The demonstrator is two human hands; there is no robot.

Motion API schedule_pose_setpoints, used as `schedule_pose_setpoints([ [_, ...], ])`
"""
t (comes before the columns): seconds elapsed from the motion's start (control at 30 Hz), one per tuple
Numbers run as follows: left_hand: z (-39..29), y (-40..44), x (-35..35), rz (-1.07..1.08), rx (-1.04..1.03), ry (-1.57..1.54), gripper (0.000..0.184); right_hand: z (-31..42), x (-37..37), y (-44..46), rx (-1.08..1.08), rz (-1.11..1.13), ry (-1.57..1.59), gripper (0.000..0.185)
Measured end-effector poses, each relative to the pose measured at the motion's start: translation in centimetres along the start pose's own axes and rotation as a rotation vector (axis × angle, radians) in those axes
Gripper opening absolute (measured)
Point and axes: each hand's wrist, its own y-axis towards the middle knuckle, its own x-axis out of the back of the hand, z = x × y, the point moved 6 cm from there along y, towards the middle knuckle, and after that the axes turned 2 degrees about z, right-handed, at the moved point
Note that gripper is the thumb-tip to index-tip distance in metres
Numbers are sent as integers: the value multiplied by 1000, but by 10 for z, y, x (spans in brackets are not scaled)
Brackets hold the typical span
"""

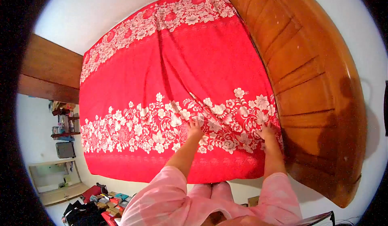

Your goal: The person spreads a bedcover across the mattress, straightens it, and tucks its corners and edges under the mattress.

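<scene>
A red bedspread (133,76) with bands of white flowers covers the bed in front of me. My left hand (195,128) rests on the lower flowered band, near the middle, its fingers slightly apart on the cloth. Farther right, my right hand (267,132) touches the same band close to the bedspread's right side, thumb apart from the fingers. Between the hands the cloth is creased, and long folds run from there up toward the far band. The undersides of both hands are hidden.
A brown wooden headboard (307,80) stands along the bed's right side. At the left are a wooden cabinet (52,68), a small wall shelf (66,135) and a framed mirror (54,175). Mixed boxes and dark cloth (83,214) are piled at lower left.
</scene>
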Motion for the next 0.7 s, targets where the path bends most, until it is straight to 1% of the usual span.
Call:
schedule_pose_setpoints([
  [0.03,0,13,8,-30,43,-8,89,-1,-8,9,-5,-9,-11,89],
  [0.07,4,24,16,-59,83,-16,84,-2,-6,6,-11,-2,-16,90],
  [0.13,4,47,30,-121,158,-53,81,3,2,2,-17,6,-27,90],
  [0.17,4,58,38,-152,201,-75,80,-5,-12,17,4,57,7,90],
  [0.23,3,71,46,-7,246,-93,84,-2,-13,19,80,140,-46,91],
  [0.27,1,77,45,74,284,-87,85,-6,-10,21,73,128,-10,87],
  [0.3,1,80,45,144,265,-96,87,-1,8,9,67,115,26,84],
  [0.33,-7,67,64,174,258,-106,90,-4,6,24,133,147,31,79],
  [0.4,0,94,34,123,229,17,94,-6,4,55,266,212,42,69],
  [0.43,-1,98,32,121,214,95,96,8,39,57,158,171,153,57],
  [0.5,-3,91,44,90,168,175,92,18,58,114,315,-56,-43,49],
  [0.53,-5,88,51,90,149,229,90,33,78,122,396,-161,-139,45],
  [0.57,-6,91,50,78,163,166,89,40,103,142,321,-197,-54,37],
  [0.6,-5,93,47,69,180,103,87,66,153,147,248,-229,29,30],
  [0.63,-2,95,43,59,202,40,86,85,189,162,277,-341,116,25],
  [0.67,1,102,30,44,186,96,84,101,222,175,307,-452,208,20],
  [0.7,6,114,11,29,170,156,83,116,256,183,341,-562,252,19],
])
